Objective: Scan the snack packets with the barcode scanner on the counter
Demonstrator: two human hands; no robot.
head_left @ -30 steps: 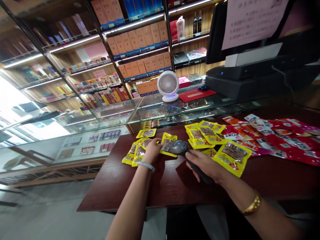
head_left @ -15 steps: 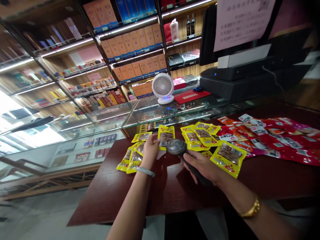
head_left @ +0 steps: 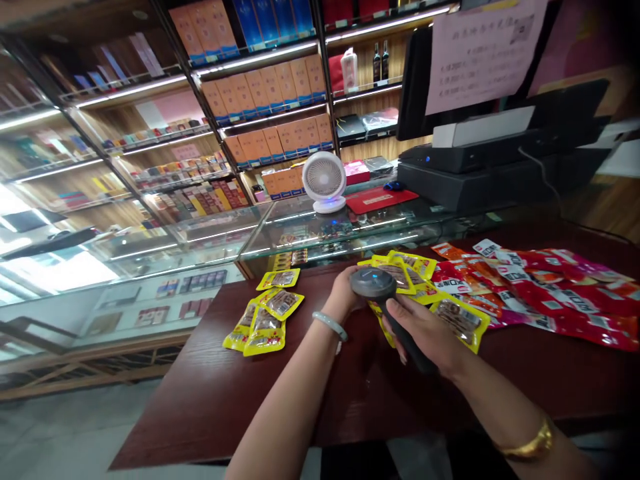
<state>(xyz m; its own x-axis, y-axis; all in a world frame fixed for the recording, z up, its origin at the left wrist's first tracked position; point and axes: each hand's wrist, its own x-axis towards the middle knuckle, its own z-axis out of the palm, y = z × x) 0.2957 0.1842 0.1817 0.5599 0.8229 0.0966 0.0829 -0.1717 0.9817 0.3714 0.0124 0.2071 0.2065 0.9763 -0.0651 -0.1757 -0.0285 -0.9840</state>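
Note:
My right hand (head_left: 425, 327) is wrapped round the handle of a black barcode scanner (head_left: 373, 283), its rounded head pointing away to the left. My left hand (head_left: 346, 288) is just behind and left of the scanner head, which hides its fingers. A yellow edge of a snack packet (head_left: 380, 315) shows below the head; whether my left hand holds it I cannot tell. More yellow packets (head_left: 420, 265) with brown contents overlap beyond the scanner, and one packet (head_left: 463, 320) lies partly behind my right hand. A smaller group of yellow packets (head_left: 265, 330) lies to the left.
Red and orange packets (head_left: 565, 287) are spread over the right of the dark red table (head_left: 200, 400). A glass display counter (head_left: 280, 230) stands behind, bearing a white fan (head_left: 325, 180) and a red mat (head_left: 380, 199). A black till machine (head_left: 465, 173) is at the back right.
My left hand has moved right from the small left group to behind the scanner. The packet by its fingers is gone from its former spot. The scanner has shifted slightly right.

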